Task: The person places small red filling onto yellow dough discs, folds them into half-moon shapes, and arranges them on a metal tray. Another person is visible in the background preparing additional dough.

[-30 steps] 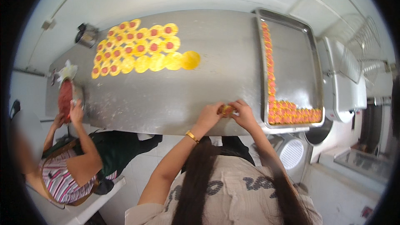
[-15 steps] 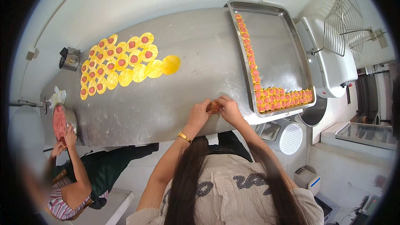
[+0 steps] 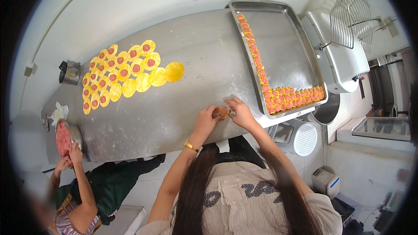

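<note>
Left of the tray [image 3: 283, 39], the left hand [image 3: 208, 121] pinches a dumpling [image 3: 223, 111], the right hand [image 3: 241, 115] half-open beside it, while finished dumplings [image 3: 287, 99] edge two tray sides and wrappers [image 3: 129, 88] farther left lie unfolded.

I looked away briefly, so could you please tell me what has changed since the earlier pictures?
The right hand has eased off, its fingers now spread beside the dumpling, whose pink top shows more than half a second ago; the left hand keeps hold. The camera turned too, so the tray and wrappers sit farther left in the picture. Unchanged: the co-worker's hands stay at the bowl.
</note>
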